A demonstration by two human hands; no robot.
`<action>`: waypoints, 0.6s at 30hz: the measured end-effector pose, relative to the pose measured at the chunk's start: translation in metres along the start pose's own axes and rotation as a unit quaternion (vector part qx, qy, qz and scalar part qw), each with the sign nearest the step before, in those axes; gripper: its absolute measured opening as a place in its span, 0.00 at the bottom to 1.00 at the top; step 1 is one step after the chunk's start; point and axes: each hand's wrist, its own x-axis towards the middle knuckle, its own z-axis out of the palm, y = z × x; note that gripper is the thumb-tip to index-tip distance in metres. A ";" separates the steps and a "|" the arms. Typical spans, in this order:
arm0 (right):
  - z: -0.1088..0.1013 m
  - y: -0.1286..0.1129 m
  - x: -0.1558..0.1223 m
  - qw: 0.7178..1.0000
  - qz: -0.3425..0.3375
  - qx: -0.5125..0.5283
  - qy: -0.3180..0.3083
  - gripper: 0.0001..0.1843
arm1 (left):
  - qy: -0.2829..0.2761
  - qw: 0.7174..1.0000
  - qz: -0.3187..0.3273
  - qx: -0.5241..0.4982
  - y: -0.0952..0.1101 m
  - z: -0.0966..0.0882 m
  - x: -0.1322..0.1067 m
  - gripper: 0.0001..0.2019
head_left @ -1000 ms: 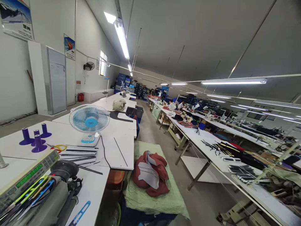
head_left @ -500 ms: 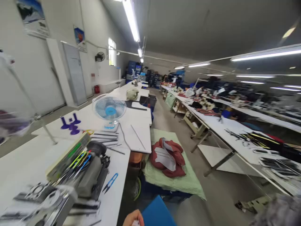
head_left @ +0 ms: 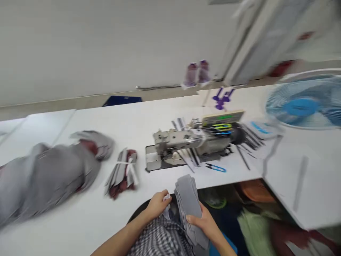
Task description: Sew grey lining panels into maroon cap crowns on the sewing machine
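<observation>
My right hand grips a stack of grey fabric pieces at the table's front edge, thumb lying across the top. Just left of the stack, my left hand is closed on a crumpled white strip that pokes out of the fingers. Beyond both hands stands a sewing machine with dark and grey strips around it. Blue thread snips lie in front of the machine. On its left is a bundle of grey and maroon fabric pieces tied with a white band.
A heap of grey and maroon fabric covers the table's left part. At the right stands a blue desk fan. Behind the machine are purple spool stands and two thread cones. Green and maroon cloth lies below, right of the table's edge.
The view has swung left from the aisle and down to the sewing table. Both hands now show with the grey stack; before, only one hand showed at the bottom edge.
</observation>
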 end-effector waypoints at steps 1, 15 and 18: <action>0.014 -0.009 0.014 0.999 0.006 -0.014 -0.051 0.46 | 0.054 0.998 -0.031 0.004 -0.017 -0.015 -0.014 0.07; 0.173 0.002 0.181 0.967 0.077 -0.240 -0.031 0.17 | 0.396 0.892 -0.194 0.101 -0.104 -0.207 -0.037 0.32; 0.205 0.004 0.211 0.952 0.063 -0.298 0.032 0.18 | 0.346 0.915 -0.162 0.129 -0.113 -0.225 -0.012 0.44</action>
